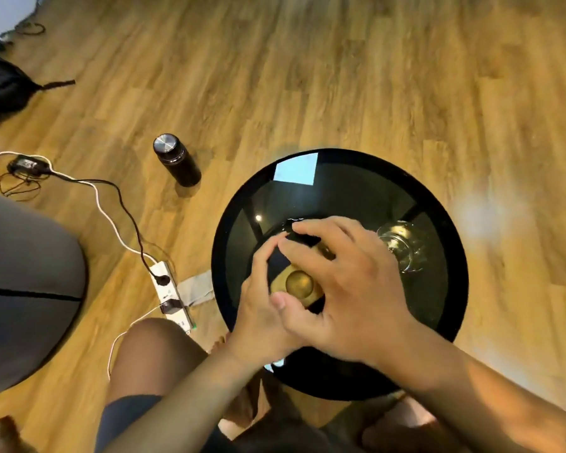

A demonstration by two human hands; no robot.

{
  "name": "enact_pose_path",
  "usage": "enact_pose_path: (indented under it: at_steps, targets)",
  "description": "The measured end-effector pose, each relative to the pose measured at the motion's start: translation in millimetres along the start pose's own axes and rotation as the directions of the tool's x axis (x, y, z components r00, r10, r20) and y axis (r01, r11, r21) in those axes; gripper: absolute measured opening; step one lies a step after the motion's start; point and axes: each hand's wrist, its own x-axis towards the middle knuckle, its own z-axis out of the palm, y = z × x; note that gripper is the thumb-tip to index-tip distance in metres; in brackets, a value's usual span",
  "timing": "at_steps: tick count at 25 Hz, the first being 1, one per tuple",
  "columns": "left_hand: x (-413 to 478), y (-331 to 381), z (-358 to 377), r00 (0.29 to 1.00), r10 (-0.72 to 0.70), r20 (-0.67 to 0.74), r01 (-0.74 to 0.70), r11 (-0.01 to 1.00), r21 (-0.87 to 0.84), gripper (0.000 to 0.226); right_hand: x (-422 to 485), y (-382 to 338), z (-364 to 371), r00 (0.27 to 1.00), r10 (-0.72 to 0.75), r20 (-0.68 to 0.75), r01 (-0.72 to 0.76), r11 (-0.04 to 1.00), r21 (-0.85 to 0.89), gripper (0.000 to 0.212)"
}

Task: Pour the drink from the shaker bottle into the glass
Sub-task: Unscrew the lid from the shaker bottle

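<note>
The shaker bottle [299,284] stands on the round black glass table [347,171], seen from above: a black lid with a gold flip cap. My left hand [258,308] wraps its left side. My right hand [340,282] lies over the lid, fingers curled across its far edge and thumb at the near side. Most of the bottle's body is hidden under my hands. The clear empty glass [402,246] stands upright on the table just right of my right hand, apart from it.
A black flask with a steel cap [176,160] stands on the wooden floor left of the table. A white power strip [172,297] with cables lies beside the table. A grey beanbag [23,282] fills the left. My knees sit below the table's near edge.
</note>
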Motion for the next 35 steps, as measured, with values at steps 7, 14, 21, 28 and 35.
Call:
enact_pose_path:
  at_steps: [7,14,21,28,35]
  targets:
    - [5,-5,10,1.000,0.015,0.002,-0.015,0.999,0.044,0.107,15,-4,-42,0.881,-0.053,0.471,0.129,0.983,-0.132,0.062]
    - [9,-5,10,0.995,-0.072,0.068,0.073,0.997,-0.017,0.093,28,-52,-12,0.785,0.554,0.277,-0.399,0.795,-0.457,0.073]
    - [5,6,0,0.993,-0.029,0.111,0.033,0.999,-0.036,0.113,23,-38,-35,0.826,0.166,0.539,-0.132,0.986,-0.102,0.059]
    - [10,-5,6,0.993,-0.071,0.097,0.075,0.996,-0.041,0.096,27,-41,-24,0.852,0.444,0.278,-0.167,0.733,-0.659,0.087]
    - [13,-17,12,0.994,-0.045,0.103,0.048,0.999,-0.025,0.109,31,-45,-33,0.753,0.216,0.621,0.130,0.877,-0.463,0.090]
